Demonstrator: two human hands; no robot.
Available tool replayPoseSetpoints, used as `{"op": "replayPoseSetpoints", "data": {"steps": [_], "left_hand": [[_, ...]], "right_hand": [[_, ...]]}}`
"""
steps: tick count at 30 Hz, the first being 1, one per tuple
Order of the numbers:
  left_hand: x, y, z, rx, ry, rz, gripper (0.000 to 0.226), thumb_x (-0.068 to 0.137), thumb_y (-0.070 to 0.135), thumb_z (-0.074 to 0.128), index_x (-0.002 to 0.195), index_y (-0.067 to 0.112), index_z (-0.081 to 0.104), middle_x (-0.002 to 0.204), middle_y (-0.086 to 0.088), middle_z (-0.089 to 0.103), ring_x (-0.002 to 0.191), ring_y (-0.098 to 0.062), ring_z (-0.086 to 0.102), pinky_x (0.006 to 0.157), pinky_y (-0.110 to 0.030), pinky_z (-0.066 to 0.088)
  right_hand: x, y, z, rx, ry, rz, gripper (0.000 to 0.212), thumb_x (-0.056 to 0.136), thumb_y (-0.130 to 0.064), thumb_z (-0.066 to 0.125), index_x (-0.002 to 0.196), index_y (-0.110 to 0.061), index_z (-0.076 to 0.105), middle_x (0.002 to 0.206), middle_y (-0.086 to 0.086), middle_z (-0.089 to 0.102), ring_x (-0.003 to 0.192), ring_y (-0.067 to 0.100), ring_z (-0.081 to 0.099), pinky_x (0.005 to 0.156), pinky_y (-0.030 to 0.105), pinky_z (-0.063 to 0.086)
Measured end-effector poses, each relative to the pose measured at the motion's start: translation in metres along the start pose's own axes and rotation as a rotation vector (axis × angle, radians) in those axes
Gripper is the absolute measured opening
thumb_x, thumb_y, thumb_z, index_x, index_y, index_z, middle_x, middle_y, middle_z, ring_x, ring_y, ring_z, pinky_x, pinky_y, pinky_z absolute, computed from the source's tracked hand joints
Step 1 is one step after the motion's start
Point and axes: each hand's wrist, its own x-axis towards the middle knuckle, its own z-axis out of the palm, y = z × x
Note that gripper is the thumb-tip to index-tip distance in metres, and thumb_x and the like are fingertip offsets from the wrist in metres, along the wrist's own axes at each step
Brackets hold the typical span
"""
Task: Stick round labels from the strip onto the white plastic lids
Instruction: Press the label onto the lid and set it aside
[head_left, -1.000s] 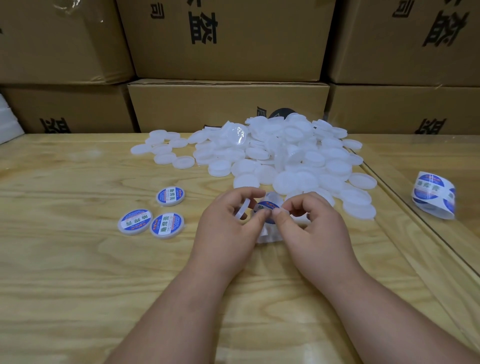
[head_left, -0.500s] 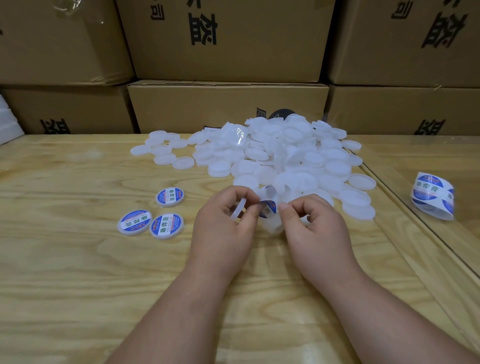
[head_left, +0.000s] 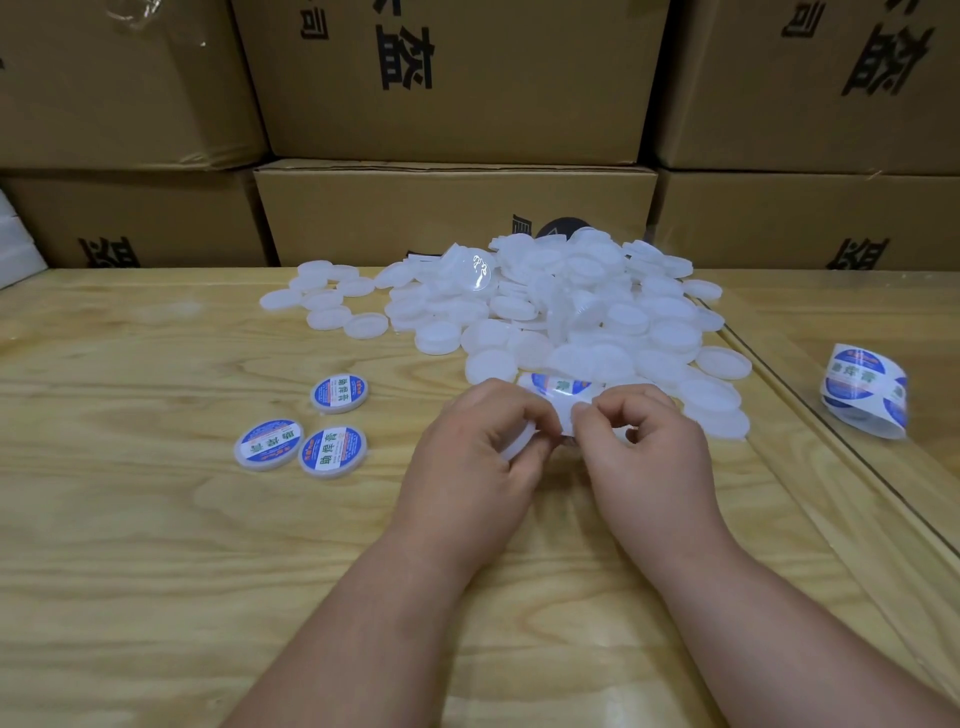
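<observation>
The left hand (head_left: 475, 447) curls round a white lid (head_left: 519, 441), held on edge between thumb and fingers. The right hand (head_left: 641, 447) pinches the strip (head_left: 563, 410) just beside it, one blue label (head_left: 561, 385) showing above the knuckles. To do this step well, I judge the label should peel cleanly, be centred over the lid's flat face, then be pressed outward from the middle. The strip's long axis seems to run away from the person, toward the heap of lids (head_left: 561, 312) on the desk (head_left: 156, 545). Three labelled lids (head_left: 332, 451) lie left; a spare roll (head_left: 865, 389) sits right.
</observation>
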Motion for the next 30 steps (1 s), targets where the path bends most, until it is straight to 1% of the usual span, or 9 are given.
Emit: {"op": "replayPoseSetpoints", "data": {"steps": [3,5,8,10,16,20,24,27,30], "left_hand": [[0.000,0.003,-0.002,-0.078,0.015,-0.051,0.023,0.085,0.013,0.074,0.081,0.034,0.065,0.089,0.020,0.064,0.093,-0.005,0.061,0.080,-0.012,0.043],[0.000,0.007,-0.003,-0.216,0.016,-0.158,0.022,0.085,0.017,0.076,0.078,0.034,0.064,0.079,0.022,0.062,0.076,-0.001,0.059,0.070,-0.009,0.042],[0.001,0.011,-0.005,-0.462,0.027,-0.300,0.020,0.085,0.021,0.077,0.074,0.032,0.064,0.068,0.022,0.062,0.059,0.001,0.053,0.056,-0.009,0.040],[0.002,0.010,-0.008,-0.541,0.074,-0.361,0.023,0.086,0.018,0.078,0.074,0.032,0.066,0.067,0.018,0.065,0.059,0.000,0.057,0.056,-0.010,0.043],[0.004,0.005,-0.013,-0.669,0.068,-0.396,0.007,0.076,0.030,0.076,0.076,0.031,0.069,0.066,0.006,0.064,0.060,-0.010,0.058,0.059,-0.017,0.048],[0.004,0.003,-0.014,-0.681,0.022,-0.375,0.008,0.077,0.028,0.077,0.077,0.031,0.070,0.067,0.004,0.066,0.061,-0.010,0.059,0.060,-0.018,0.049],[0.003,0.003,-0.014,-0.662,0.042,-0.391,0.006,0.077,0.030,0.076,0.080,0.031,0.071,0.067,0.001,0.067,0.062,-0.010,0.059,0.058,-0.019,0.047],[0.005,0.004,-0.015,-0.731,0.103,-0.437,0.017,0.083,0.035,0.064,0.098,0.028,0.068,0.082,-0.007,0.073,0.061,-0.018,0.061,0.046,-0.024,0.039],[0.008,0.004,-0.019,-1.059,0.166,-0.516,0.030,0.090,0.031,0.038,0.108,0.015,0.057,0.093,-0.017,0.072,0.053,-0.027,0.058,0.040,-0.022,0.030]], "right_hand": [[0.004,0.005,-0.003,0.107,0.096,0.094,0.022,0.091,-0.023,0.065,0.068,-0.021,0.063,0.080,-0.003,0.061,0.072,0.013,0.054,0.071,0.027,0.042],[0.007,0.007,-0.005,0.148,0.164,0.144,0.022,0.092,-0.028,0.062,0.072,-0.020,0.062,0.076,-0.003,0.059,0.068,0.015,0.052,0.069,0.031,0.043],[0.009,0.008,-0.005,0.194,0.235,0.150,0.006,0.091,-0.027,0.065,0.089,-0.028,0.059,0.083,-0.006,0.061,0.071,0.008,0.056,0.067,0.021,0.044],[0.008,0.007,-0.004,0.191,0.247,0.090,0.017,0.090,-0.024,0.068,0.096,-0.033,0.054,0.089,-0.008,0.058,0.076,0.008,0.055,0.067,0.016,0.043],[-0.003,-0.001,0.000,0.181,0.048,-0.141,0.015,0.091,-0.011,0.071,0.087,-0.025,0.071,0.085,0.004,0.067,0.073,0.010,0.056,0.067,0.016,0.046],[-0.004,-0.002,0.001,0.140,-0.096,-0.156,0.011,0.092,-0.012,0.069,0.092,-0.021,0.074,0.092,0.004,0.066,0.081,0.006,0.058,0.074,0.015,0.044],[-0.003,0.000,0.000,0.145,-0.096,-0.143,0.007,0.090,-0.017,0.070,0.083,-0.017,0.068,0.088,-0.002,0.063,0.080,0.005,0.055,0.075,0.019,0.043],[-0.002,0.000,-0.001,0.144,-0.023,-0.140,0.012,0.091,-0.013,0.072,0.080,-0.016,0.067,0.085,0.000,0.063,0.080,0.007,0.056,0.074,0.017,0.042],[-0.001,0.000,-0.003,0.161,0.041,-0.124,0.014,0.093,-0.024,0.071,0.082,-0.016,0.070,0.087,0.000,0.063,0.086,0.015,0.056,0.077,0.019,0.040]]}}
